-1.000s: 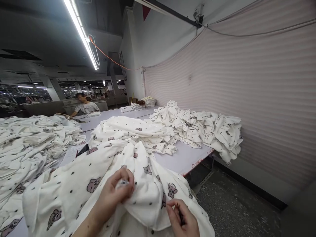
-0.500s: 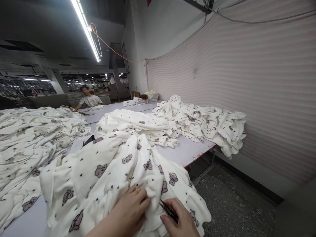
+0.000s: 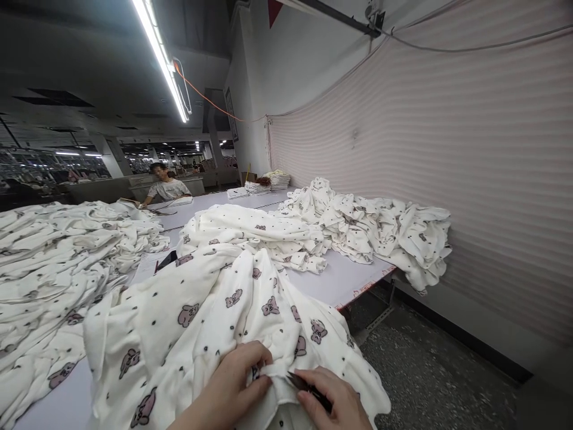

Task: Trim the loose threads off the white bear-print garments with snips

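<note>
A white garment (image 3: 197,316) printed with pink bears and small dark dots lies bunched in front of me on the pale table (image 3: 333,278). My left hand (image 3: 233,385) pinches a fold of this garment near its lower edge, fingers closed on the cloth. Just to its right, my right hand (image 3: 333,400) grips small dark thread snips (image 3: 302,385), whose tips point at the pinched fold. Both hands sit at the bottom of the view, almost touching each other.
Heaps of the same printed garments lie at the left (image 3: 54,269), in the middle (image 3: 255,230) and at the table's far right corner (image 3: 385,230). A dark phone (image 3: 165,261) lies on a paper. Another person (image 3: 165,186) sits far back. Grey floor lies to the right.
My left hand came down from a raised bunch of cloth to the garment's lower edge and pinched a fold there. The right hand's snips moved up to that fold.
</note>
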A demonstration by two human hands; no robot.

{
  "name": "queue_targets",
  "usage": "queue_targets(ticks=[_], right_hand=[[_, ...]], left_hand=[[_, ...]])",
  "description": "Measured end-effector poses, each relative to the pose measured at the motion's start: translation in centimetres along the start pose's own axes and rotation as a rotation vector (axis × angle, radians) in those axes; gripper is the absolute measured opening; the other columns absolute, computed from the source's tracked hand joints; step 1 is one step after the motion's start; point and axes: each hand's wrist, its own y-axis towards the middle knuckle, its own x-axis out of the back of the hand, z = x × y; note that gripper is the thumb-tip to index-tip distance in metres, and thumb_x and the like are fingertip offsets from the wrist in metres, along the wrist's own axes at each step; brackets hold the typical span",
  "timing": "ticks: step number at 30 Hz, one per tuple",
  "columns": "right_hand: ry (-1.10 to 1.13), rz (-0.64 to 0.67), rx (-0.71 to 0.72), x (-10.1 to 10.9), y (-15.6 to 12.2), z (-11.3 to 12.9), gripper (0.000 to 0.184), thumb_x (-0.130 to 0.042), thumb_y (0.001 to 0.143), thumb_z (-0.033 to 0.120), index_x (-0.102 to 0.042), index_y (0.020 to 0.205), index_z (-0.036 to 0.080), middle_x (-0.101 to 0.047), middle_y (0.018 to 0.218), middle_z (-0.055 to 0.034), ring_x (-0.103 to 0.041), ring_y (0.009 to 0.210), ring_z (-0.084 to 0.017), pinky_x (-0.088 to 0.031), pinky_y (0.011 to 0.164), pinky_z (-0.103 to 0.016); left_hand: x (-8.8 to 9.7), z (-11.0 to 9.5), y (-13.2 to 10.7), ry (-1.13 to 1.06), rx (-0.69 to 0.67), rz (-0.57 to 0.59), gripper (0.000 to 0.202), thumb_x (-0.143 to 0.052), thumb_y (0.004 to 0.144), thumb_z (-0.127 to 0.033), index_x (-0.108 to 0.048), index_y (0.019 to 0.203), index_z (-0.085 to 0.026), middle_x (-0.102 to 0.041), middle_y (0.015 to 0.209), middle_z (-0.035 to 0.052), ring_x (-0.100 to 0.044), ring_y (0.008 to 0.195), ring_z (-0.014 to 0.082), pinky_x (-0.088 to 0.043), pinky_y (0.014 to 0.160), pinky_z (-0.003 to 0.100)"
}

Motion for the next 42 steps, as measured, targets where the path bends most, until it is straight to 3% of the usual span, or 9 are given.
queue_targets(ticks=[11, 16, 20, 24, 29, 32, 37, 40, 42], right_hand=[[0.011, -0.042, 0.016, -0.4, 0.9, 1.2, 0.023, -0.057, 0.082, 0.031, -0.075, 0.096, 0.027, -0.073, 0.082, -0.0026, -0.068, 0.076, -0.020, -0.048, 0.066, -0.024], [-0.094, -0.179, -0.045, -1.3, 0.7, 1.2, 0.026, -0.062, 0.074, 0.033, -0.068, 0.099, 0.028, -0.070, 0.088, -0.0006, -0.066, 0.075, -0.020, -0.047, 0.063, -0.024], [-0.098, -0.268, -0.057, -1.8, 2.1, 1.3, 0.010, -0.053, 0.081, 0.026, -0.063, 0.081, 0.024, -0.066, 0.076, 0.0005, -0.063, 0.069, -0.018, -0.044, 0.062, -0.024], [0.072, -0.344, -0.093, -1.7, 4.0, 2.0, 0.012, -0.053, 0.085, 0.034, -0.057, 0.085, 0.023, -0.064, 0.074, 0.0002, -0.062, 0.068, -0.018, -0.044, 0.061, -0.023], [0.189, -0.382, 0.190, -2.5, 4.2, 2.9, 0.017, -0.059, 0.085, 0.033, -0.063, 0.099, 0.024, -0.066, 0.091, -0.0022, -0.063, 0.080, -0.017, -0.047, 0.071, -0.021], [0.145, -0.355, 0.280, -3.2, 4.2, 2.8, 0.018, -0.057, 0.083, 0.026, -0.065, 0.099, 0.025, -0.067, 0.090, -0.0027, -0.063, 0.081, -0.018, -0.046, 0.071, -0.021], [0.164, -0.331, 0.090, -3.5, 5.1, 2.6, 0.026, -0.046, 0.092, 0.037, -0.058, 0.076, 0.020, -0.053, 0.060, 0.0024, -0.051, 0.054, -0.013, -0.037, 0.052, -0.021], [0.218, -0.346, 0.034, -3.5, 5.6, 3.0, 0.032, -0.045, 0.091, 0.045, -0.054, 0.074, 0.020, -0.047, 0.057, 0.0041, -0.047, 0.053, -0.012, -0.034, 0.049, -0.021], [0.296, -0.343, 0.004, -3.5, 5.7, 3.2, 0.032, -0.048, 0.089, 0.048, -0.055, 0.077, 0.019, -0.053, 0.062, 0.0026, -0.053, 0.058, -0.013, -0.039, 0.054, -0.020]], left_hand=[[0.1, -0.3, 0.2, -0.011, -0.014, -0.006, 0.018, -0.051, 0.069, -0.009, -0.058, 0.081, -0.021, -0.062, 0.082, -0.0017, -0.057, 0.080, 0.0165, -0.041, 0.072, 0.025], [1.0, -0.5, 0.1, -0.093, -0.045, 0.001, 0.011, -0.053, 0.076, -0.014, -0.059, 0.081, -0.021, -0.061, 0.091, 0.0001, -0.057, 0.084, 0.0166, -0.042, 0.075, 0.024], [1.9, -0.9, 0.3, -0.230, 0.087, 0.089, 0.015, -0.053, 0.084, -0.027, -0.064, 0.093, -0.023, -0.066, 0.095, 0.0001, -0.058, 0.093, 0.0207, -0.041, 0.084, 0.028], [2.2, -0.9, 0.7, -0.506, 0.211, 0.134, 0.022, -0.054, 0.085, -0.038, -0.066, 0.093, -0.022, -0.065, 0.093, 0.0000, -0.056, 0.097, 0.0223, -0.040, 0.086, 0.029], [1.3, -0.3, 1.0, -0.739, 0.130, 0.061, 0.029, -0.056, 0.085, -0.045, -0.061, 0.090, -0.017, -0.059, 0.083, -0.0001, -0.052, 0.086, 0.0186, -0.040, 0.081, 0.027], [0.9, -0.3, 1.1, -0.676, 0.104, 0.046, 0.035, -0.052, 0.086, -0.050, -0.060, 0.085, -0.015, -0.057, 0.083, 0.0016, -0.050, 0.089, 0.0197, -0.039, 0.084, 0.029], [0.9, -0.7, 1.3, -0.435, 0.087, 0.048, 0.036, -0.054, 0.082, -0.053, -0.056, 0.085, -0.017, -0.045, 0.074, -0.0021, -0.044, 0.074, 0.0162, -0.037, 0.070, 0.026], [1.0, -1.4, 1.4, -0.399, 0.109, -0.001, 0.033, -0.053, 0.083, -0.048, -0.059, 0.093, -0.017, -0.048, 0.074, -0.0018, -0.045, 0.073, 0.0164, -0.037, 0.071, 0.026], [1.1, -2.0, 1.5, -0.445, 0.126, -0.047, 0.033, -0.051, 0.084, -0.047, -0.062, 0.086, -0.016, -0.055, 0.076, 0.0010, -0.050, 0.078, 0.0189, -0.039, 0.075, 0.027]])
